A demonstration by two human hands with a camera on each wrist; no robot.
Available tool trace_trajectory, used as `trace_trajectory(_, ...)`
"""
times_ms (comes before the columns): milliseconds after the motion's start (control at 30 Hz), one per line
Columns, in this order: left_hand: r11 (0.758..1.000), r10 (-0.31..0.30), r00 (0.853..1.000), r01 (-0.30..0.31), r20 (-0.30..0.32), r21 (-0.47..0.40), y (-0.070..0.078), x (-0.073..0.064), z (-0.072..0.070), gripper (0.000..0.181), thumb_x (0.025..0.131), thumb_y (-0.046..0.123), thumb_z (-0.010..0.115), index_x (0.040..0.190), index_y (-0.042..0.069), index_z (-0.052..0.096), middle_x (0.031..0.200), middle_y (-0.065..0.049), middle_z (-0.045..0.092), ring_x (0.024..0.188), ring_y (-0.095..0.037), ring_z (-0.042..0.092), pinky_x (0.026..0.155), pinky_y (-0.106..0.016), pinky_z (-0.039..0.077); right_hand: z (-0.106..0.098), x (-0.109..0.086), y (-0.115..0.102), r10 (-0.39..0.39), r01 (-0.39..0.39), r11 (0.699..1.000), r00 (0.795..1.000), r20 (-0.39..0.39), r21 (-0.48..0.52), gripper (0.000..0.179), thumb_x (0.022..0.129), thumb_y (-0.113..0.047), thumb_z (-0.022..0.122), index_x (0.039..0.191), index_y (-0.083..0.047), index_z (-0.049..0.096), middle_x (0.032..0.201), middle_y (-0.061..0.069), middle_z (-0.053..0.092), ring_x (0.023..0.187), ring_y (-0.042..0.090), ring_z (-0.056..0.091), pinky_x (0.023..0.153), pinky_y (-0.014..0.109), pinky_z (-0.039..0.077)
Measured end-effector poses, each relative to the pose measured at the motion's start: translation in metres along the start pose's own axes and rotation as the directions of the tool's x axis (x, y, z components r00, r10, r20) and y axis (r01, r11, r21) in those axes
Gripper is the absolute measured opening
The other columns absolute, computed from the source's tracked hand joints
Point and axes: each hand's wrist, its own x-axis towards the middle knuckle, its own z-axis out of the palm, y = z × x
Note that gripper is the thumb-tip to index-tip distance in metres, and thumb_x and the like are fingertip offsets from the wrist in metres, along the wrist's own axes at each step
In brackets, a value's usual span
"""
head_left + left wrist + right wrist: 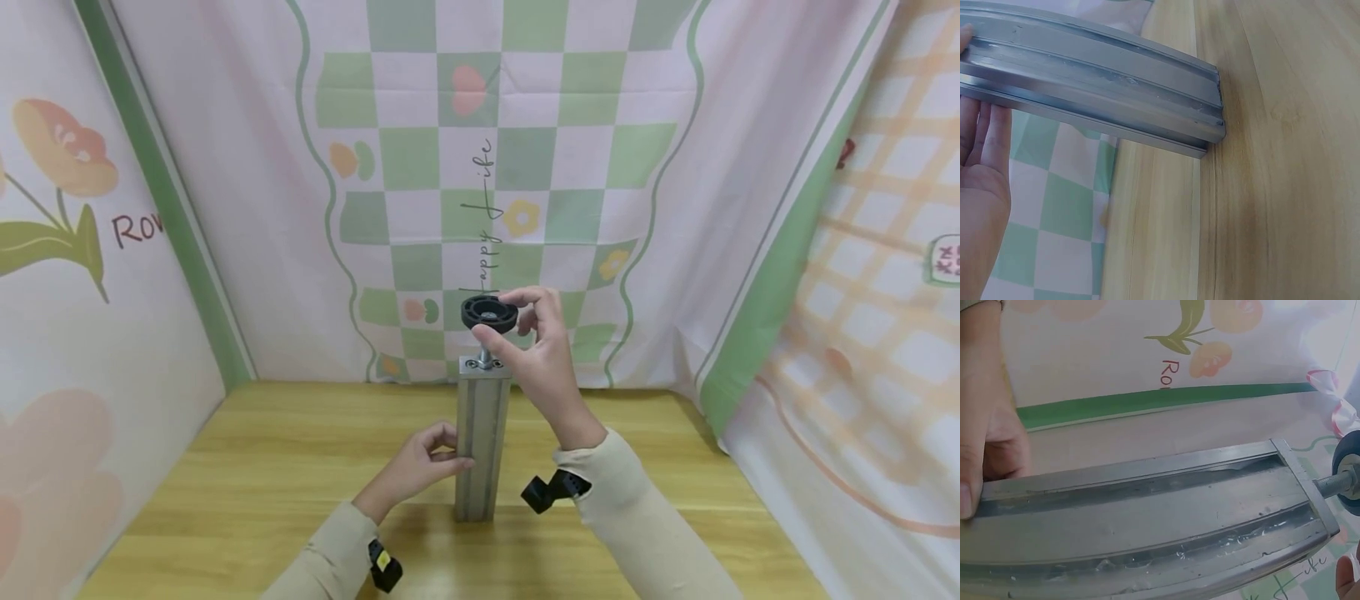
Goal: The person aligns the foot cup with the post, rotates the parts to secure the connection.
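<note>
A grey aluminium profile (pixel 482 450) with lengthwise grooves stands upright on the table. From the end plate (pixel 468 373) on its top rises a metal stem (pixel 485 355), topped by a black round levelling foot (pixel 487 322). My right hand (pixel 543 354) pinches this foot by its rim, thumb in front and fingers behind. Lower down, my left hand (pixel 416 462) grips the profile from the left, its thumb on the near side. The left wrist view shows the profile's bottom end (pixel 1213 112) on the wood. In the right wrist view, the foot (pixel 1347 469) is cut by the frame edge.
The wood-grain table (pixel 300 433) surrounds the profile. Behind it hangs a green-and-white checked cloth (pixel 472 217), with a flower-printed cloth (pixel 90 350) to the left and an orange-checked one (pixel 870 358) to the right. Black camera mounts (pixel 551 492) sit on both wrists.
</note>
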Motion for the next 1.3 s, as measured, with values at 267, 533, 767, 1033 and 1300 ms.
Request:
trace_trajectory(267,1.0,-0.001,1.0,0.001,-0.001,0.0,-0.002,0.0,0.0,0.029,0.091,0.015,0.077,0.109,0.004,0.059,0.113,-0.011,0.059,0.104,-0.024,0.066,0.089,-0.035,0.058,-0.001,-0.001,0.005,-0.008,-0.001,0.992,0.997,0.076,0.124,0.041,0.102,-0.029,0.043,0.132,-0.003,0.056,0.142,0.008,0.044,0.127,0.023,0.043,0.109,0.048,0.03)
trace_trajectory(533,1.0,-0.001,1.0,0.001,-0.003,0.007,-0.004,0.001,-0.001,0.029,0.09,0.016,0.078,0.109,0.004,0.059,0.113,-0.011,0.059,0.105,-0.026,0.065,0.089,-0.035,0.058,0.0,-0.003,0.013,-0.064,0.023,0.975,0.982,0.177,0.223,0.051,0.108,-0.02,0.017,0.15,-0.004,0.042,0.154,0.009,0.042,0.142,0.024,0.036,0.117,0.049,0.027)
trace_trajectory(767,1.0,-0.008,1.0,0.008,0.003,-0.005,-0.006,0.001,-0.002,0.031,0.09,0.016,0.078,0.11,0.002,0.058,0.113,-0.012,0.058,0.105,-0.026,0.065,0.089,-0.035,0.058,-0.001,-0.005,0.013,-0.042,0.007,0.973,0.989,0.145,0.23,0.048,0.11,-0.024,0.024,0.147,-0.005,0.047,0.152,0.006,0.046,0.142,0.023,0.036,0.119,0.046,0.025)
trace_trajectory(1033,1.0,0.002,1.0,-0.002,0.0,-0.009,-0.007,0.002,-0.002,0.028,0.09,0.015,0.078,0.108,0.004,0.059,0.112,-0.012,0.059,0.105,-0.026,0.065,0.089,-0.035,0.059,0.0,-0.009,0.011,0.02,-0.043,0.972,0.995,0.101,0.229,0.036,0.107,-0.018,0.043,0.139,-0.006,0.054,0.143,0.008,0.049,0.119,0.026,0.051,0.101,0.038,0.042)
trace_trajectory(1300,1.0,0.005,1.0,-0.005,-0.008,0.004,-0.008,0.003,-0.002,0.028,0.09,0.015,0.079,0.107,0.005,0.06,0.111,-0.011,0.059,0.104,-0.025,0.064,0.088,-0.035,0.059,0.001,-0.006,0.007,0.051,-0.055,0.987,0.998,0.026,0.149,0.038,0.095,-0.009,0.064,0.132,-0.007,0.058,0.128,0.004,0.047,0.089,0.027,0.043,0.074,0.03,0.042)
